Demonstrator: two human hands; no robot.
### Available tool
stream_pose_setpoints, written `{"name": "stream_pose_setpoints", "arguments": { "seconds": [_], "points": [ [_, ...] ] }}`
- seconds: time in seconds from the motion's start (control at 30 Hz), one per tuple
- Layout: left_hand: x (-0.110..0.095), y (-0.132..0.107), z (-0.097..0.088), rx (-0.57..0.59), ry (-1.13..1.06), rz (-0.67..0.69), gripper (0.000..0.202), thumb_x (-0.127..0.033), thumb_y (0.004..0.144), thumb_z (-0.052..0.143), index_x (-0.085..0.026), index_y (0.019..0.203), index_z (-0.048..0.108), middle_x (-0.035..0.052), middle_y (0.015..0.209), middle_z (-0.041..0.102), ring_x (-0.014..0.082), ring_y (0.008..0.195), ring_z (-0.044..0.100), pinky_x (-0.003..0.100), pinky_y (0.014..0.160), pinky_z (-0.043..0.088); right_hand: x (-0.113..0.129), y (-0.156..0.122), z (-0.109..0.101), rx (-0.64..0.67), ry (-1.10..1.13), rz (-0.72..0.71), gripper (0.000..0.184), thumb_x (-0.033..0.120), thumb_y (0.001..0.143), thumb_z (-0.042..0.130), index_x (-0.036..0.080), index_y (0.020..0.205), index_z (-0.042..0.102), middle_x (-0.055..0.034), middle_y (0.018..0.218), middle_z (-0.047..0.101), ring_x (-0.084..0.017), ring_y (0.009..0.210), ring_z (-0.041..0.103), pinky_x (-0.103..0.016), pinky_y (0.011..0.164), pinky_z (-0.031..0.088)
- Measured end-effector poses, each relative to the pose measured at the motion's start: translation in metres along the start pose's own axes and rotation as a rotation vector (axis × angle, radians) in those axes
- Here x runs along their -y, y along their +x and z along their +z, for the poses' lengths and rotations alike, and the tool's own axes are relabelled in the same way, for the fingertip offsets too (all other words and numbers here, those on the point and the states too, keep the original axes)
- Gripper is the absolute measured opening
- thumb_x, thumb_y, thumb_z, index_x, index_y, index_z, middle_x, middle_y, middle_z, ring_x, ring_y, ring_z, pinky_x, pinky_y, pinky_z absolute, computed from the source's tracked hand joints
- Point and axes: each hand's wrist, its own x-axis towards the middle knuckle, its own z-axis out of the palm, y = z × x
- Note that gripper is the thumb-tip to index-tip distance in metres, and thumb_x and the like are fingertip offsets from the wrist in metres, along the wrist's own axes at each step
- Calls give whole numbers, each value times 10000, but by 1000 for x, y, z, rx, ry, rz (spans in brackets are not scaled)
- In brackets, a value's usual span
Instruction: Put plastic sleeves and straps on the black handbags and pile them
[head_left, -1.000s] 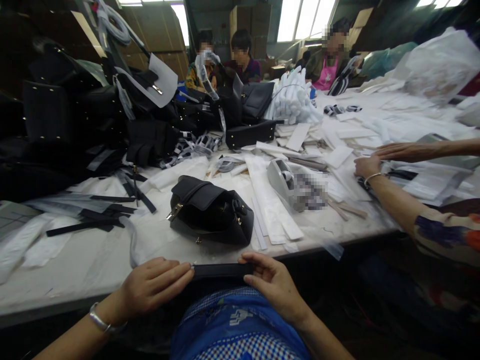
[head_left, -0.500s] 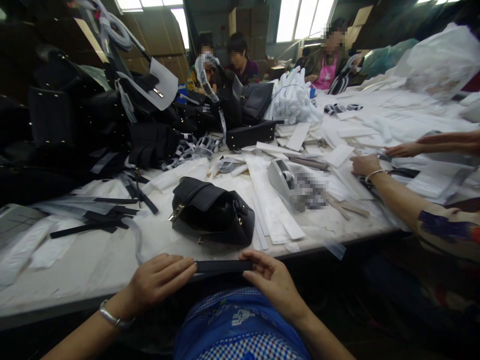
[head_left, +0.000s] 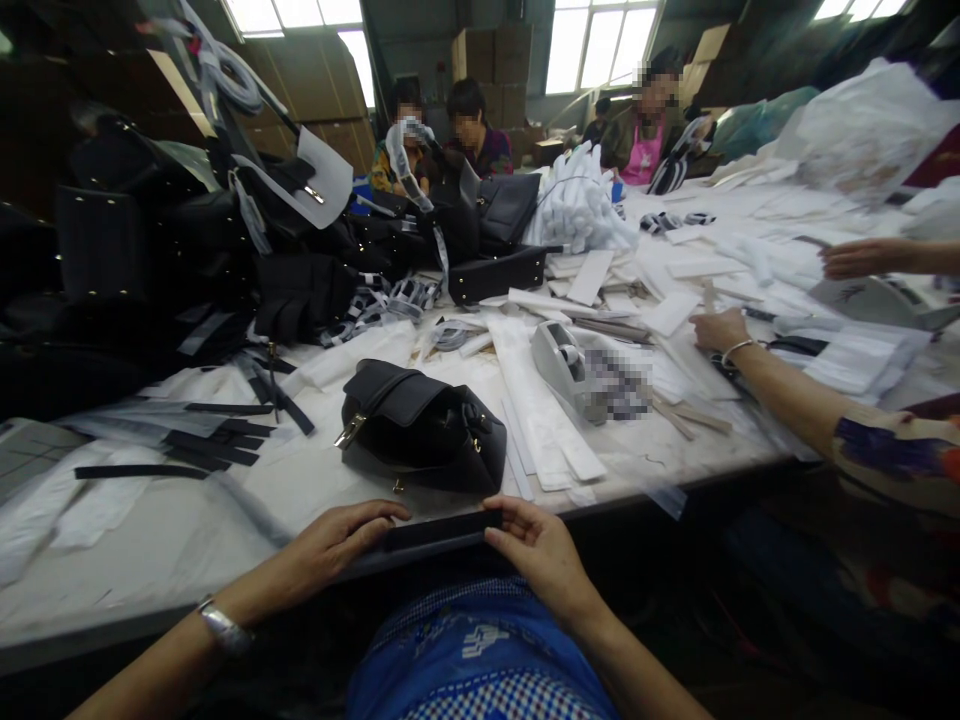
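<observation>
I hold a flat black strap [head_left: 442,529] level at the table's near edge, one end in each hand. My left hand [head_left: 337,541] pinches its left end, fingers closed over it, a silver bracelet on that wrist. My right hand [head_left: 538,549] grips the right end between thumb and fingers. Just beyond the strap a small black handbag [head_left: 421,429] with a gold clasp lies on its side on the white table [head_left: 172,530].
Loose black straps [head_left: 202,440] lie at the left, a heap of black bags [head_left: 187,250] behind them. A tape dispenser [head_left: 566,365] and white paper strips [head_left: 547,430] sit to the right. A co-worker's arm [head_left: 780,385] reaches in from the right; other people sit at the far side.
My hands have lifted the strap slightly toward the handbag and my left hand has stretched further along it. The co-worker's far hand has drawn back to the right.
</observation>
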Motion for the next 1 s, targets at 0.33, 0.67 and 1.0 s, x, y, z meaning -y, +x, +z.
{"name": "stream_pose_setpoints", "arguments": {
  "seconds": [0.33,0.67,1.0],
  "points": [
    [-38,20,16,-29,-24,61,306,-422,938,497,-210,1016,703,26,981,738,202,936,667,257,841,492,6,-5,28,26,-84,-32,332,271,696,799,172,1001,710,-40,828,751,-208,785,717,-311,762,569],
    [-114,33,-61,-395,339,181,328,-533,822,641,-245,953,727,8,923,737,198,850,659,266,784,473,68,36,15,-225,-638,-763,328,269,901,604,242,1228,627,-77,1253,643,-241,1197,563,-422,1076,419],
    [-127,95,-79,-149,348,48,441,-585,806,583,-159,794,697,10,667,654,160,622,582,236,572,413,78,73,22,-48,-688,-786,301,151,839,672,268,1116,681,-32,1031,662,-200,1017,598,-334,921,473]
  ]
}}
